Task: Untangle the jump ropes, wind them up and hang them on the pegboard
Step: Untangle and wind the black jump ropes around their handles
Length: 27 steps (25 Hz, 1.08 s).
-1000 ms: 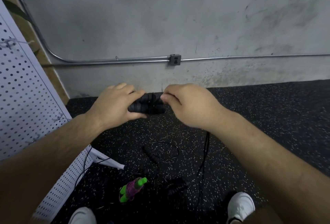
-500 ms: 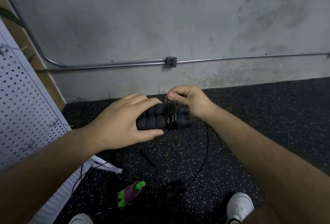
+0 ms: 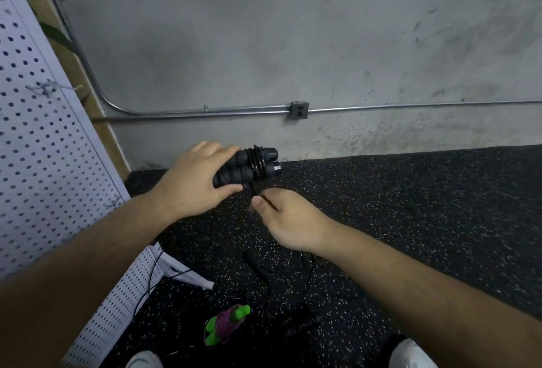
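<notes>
Hands: two, left hand (image 3: 193, 182) and right hand (image 3: 290, 221)
Black foam handles (image 3: 243, 174): two, side by side
Wound jump ropes: two, one of black cord (image 3: 258, 162), one green-and-purple bundle (image 3: 227, 323)
Loose black rope on floor (image 3: 305, 273): number unclear
White shoes (image 3: 410, 353): two
Pegboard (image 3: 44, 162): one
Outlet box (image 3: 299, 110): one

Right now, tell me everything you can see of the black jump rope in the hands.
The black jump rope has two ribbed, foam-looking handles held side by side, slightly tilted, above the speckled floor. Several turns of thin black cord bind them near their capped ends. The left hand grips the other ends; the right hand pinches the cord's loose run just below.
</notes>
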Tool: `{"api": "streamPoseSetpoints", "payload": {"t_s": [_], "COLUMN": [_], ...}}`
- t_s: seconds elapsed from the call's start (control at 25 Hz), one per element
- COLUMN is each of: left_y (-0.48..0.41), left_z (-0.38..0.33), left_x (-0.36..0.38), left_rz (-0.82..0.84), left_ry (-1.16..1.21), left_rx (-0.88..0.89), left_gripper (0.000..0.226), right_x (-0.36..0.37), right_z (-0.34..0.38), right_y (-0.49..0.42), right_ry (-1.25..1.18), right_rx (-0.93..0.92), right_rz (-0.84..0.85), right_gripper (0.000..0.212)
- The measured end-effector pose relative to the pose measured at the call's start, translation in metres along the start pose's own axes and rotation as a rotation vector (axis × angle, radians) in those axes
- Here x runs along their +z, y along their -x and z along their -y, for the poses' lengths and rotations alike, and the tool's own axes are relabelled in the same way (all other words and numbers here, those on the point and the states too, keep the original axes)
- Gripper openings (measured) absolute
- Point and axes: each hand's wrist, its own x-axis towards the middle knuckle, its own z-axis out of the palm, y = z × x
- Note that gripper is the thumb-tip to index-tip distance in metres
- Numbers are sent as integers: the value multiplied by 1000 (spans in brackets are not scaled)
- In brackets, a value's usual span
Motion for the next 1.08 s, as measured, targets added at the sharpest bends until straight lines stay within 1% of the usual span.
{"api": "streamPoseSetpoints", "payload": {"t_s": [0.12,0.2,0.24,0.32,0.4,0.52,0.6,0.72,0.76,0.84,0.88,0.92,0.96,1.0,1.08], "left_y": [-5,-5,-5,-4,-1,6,12,23,25,26,25,23,20,17,12], "left_z": [5,6,4,-3,-13,-29,-40,-56,-61,-67,-68,-67,-62,-56,-39], "left_x": [4,6,8,11,15,14,7,-9,-14,-19,-18,-16,-14,-11,-6], "left_rz": [-4,27,49,87,117,160,180,156,140,92,48,-4,-48,-73,-88], "left_ry": [-45,-54,-57,-96,-103,17,131,278,302,314,300,273,236,200,139], "left_rx": [3,19,49,127,191,256,286,270,251,193,168,147,123,96,52], "left_gripper": [76,77,77,76,76,74,74,77,78,79,78,77,76,75,74], "right_x": [-28,-46,-53,-60,-63,-72,-80,-89,-90,-78,-65,-49,-31,-15,0], "right_z": [14,26,30,31,23,2,-15,-30,-33,-31,-29,-28,-27,-28,-28], "right_y": [8,15,18,16,9,0,-3,-7,-7,-4,-3,-1,0,0,1], "right_ry": [106,258,380,614,695,635,505,47,-158,-561,-489,-292,-80,60,97], "right_rx": [45,39,9,-67,-138,-208,-178,-89,-69,43,106,115,85,10,-81], "right_rz": [77,88,59,-65,-188,-279,-262,-240,-229,-136,-88,-21,19,27,0], "right_gripper": [35,28,27,26,25,22,19,5,6,18,25,31,34,35,34]}}
